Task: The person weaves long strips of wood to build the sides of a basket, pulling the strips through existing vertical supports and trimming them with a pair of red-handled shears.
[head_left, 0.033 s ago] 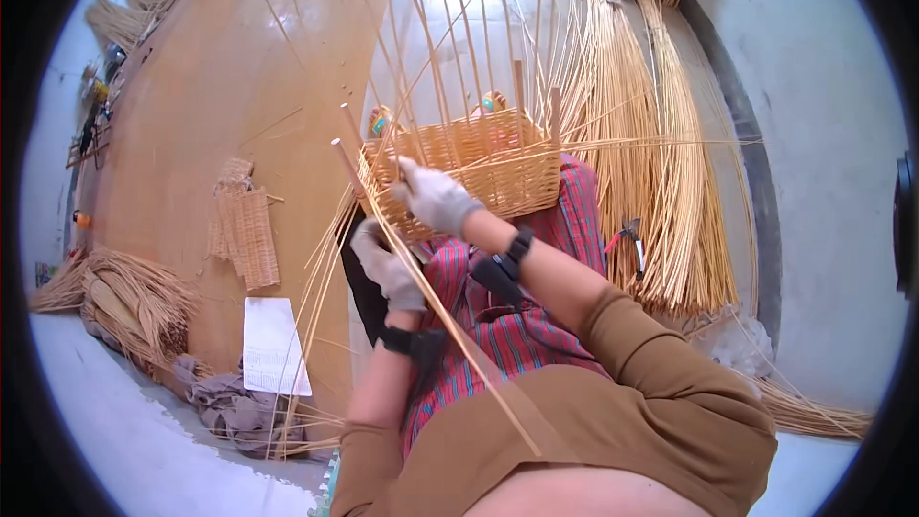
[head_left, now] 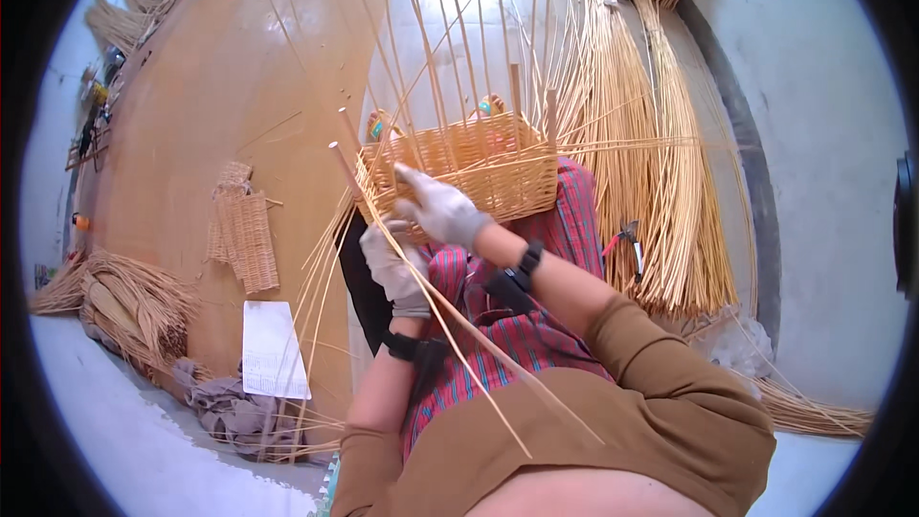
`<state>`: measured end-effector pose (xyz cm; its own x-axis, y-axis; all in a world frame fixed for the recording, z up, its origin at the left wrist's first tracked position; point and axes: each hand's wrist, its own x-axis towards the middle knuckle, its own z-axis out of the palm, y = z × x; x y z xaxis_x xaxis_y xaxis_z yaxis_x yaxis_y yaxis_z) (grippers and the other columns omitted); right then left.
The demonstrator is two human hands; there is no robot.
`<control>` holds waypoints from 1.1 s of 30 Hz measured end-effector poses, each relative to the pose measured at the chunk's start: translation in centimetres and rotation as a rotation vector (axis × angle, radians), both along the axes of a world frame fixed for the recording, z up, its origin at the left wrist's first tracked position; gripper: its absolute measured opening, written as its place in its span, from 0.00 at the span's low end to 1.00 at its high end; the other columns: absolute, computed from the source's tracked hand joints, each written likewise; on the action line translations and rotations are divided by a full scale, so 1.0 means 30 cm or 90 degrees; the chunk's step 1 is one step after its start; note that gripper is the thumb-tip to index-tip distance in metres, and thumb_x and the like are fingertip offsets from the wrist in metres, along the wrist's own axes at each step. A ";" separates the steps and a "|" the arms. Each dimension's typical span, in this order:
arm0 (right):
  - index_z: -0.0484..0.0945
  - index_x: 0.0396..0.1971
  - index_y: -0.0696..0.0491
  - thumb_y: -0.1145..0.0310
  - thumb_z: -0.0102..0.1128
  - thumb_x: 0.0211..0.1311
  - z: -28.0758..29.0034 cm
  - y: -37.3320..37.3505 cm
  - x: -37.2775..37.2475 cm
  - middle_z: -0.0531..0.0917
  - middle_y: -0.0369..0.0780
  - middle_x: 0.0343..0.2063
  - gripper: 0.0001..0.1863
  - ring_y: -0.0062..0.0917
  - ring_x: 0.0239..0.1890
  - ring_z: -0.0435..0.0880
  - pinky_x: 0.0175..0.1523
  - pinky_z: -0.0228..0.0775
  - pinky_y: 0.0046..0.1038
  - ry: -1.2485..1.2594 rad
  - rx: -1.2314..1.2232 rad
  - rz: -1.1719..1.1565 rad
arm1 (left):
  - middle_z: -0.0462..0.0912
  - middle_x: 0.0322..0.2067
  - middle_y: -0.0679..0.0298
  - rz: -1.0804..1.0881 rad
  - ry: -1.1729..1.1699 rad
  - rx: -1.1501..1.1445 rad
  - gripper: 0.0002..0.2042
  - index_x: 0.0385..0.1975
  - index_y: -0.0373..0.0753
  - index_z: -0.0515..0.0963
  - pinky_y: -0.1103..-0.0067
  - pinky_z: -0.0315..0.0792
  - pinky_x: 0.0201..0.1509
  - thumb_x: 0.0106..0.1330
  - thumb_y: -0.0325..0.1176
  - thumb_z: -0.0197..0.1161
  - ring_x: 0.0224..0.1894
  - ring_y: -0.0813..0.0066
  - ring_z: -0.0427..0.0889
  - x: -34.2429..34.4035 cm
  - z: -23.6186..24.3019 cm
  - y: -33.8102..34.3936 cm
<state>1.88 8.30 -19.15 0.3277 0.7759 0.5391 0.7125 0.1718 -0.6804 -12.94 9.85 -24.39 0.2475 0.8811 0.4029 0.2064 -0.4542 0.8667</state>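
Bearing at the knees, over red striped cloth, a pale-yellow rectangular woven wicker basket (head_left: 526,191), open side up. Reaching to its near left corner with the white-gloved left hand (head_left: 391,270), grip hidden; cannot tell whether closed on the long, pale, thin strands (head_left: 517,370) passing over it toward the torso. Reaching across the near wall with the white-gloved right hand (head_left: 444,211), fingers blurred; cannot tell whether grasping anything.

2 hands (head_left: 393,273) (head_left: 444,212) close together, grip unclear
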 end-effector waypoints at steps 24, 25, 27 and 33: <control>0.73 0.48 0.53 0.74 0.51 0.79 0.102 -0.288 0.277 0.86 0.40 0.38 0.04 0.23 0.43 0.88 0.30 0.79 0.20 0.500 0.090 -0.047 | 0.76 0.18 0.66 -0.036 0.045 -0.513 0.20 0.33 0.41 0.70 0.76 0.66 0.08 0.62 0.42 0.78 0.09 0.74 0.74 0.403 0.252 0.127; 0.74 0.47 0.53 0.75 0.52 0.78 0.100 -0.299 0.257 0.87 0.39 0.38 0.04 0.22 0.43 0.88 0.31 0.78 0.20 0.381 0.109 0.000 | 0.75 0.17 0.66 -0.034 0.084 -0.490 0.16 0.39 0.41 0.72 0.76 0.64 0.07 0.68 0.40 0.73 0.09 0.76 0.73 0.406 0.248 0.108; 0.77 0.48 0.55 0.78 0.54 0.76 0.109 -0.320 0.311 0.88 0.38 0.39 0.07 0.23 0.38 0.88 0.41 0.80 0.22 0.457 0.141 0.021 | 0.80 0.27 0.63 -0.047 -0.062 -0.472 0.12 0.47 0.40 0.72 0.77 0.68 0.11 0.73 0.37 0.66 0.13 0.76 0.77 0.392 0.242 0.077; 0.78 0.49 0.52 0.74 0.55 0.77 0.029 -0.382 0.467 0.87 0.39 0.45 0.06 0.22 0.43 0.87 0.44 0.80 0.22 0.638 0.115 -0.225 | 0.85 0.41 0.49 -0.196 0.094 -0.123 0.13 0.59 0.44 0.70 0.69 0.79 0.33 0.78 0.35 0.56 0.37 0.60 0.87 0.475 0.341 -0.003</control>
<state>15.91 -3.16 -18.27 0.8735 0.4868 -0.0027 -0.1264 0.2215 -0.9669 1.31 9.76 -14.15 0.5551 0.8127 0.1771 0.2149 -0.3458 0.9134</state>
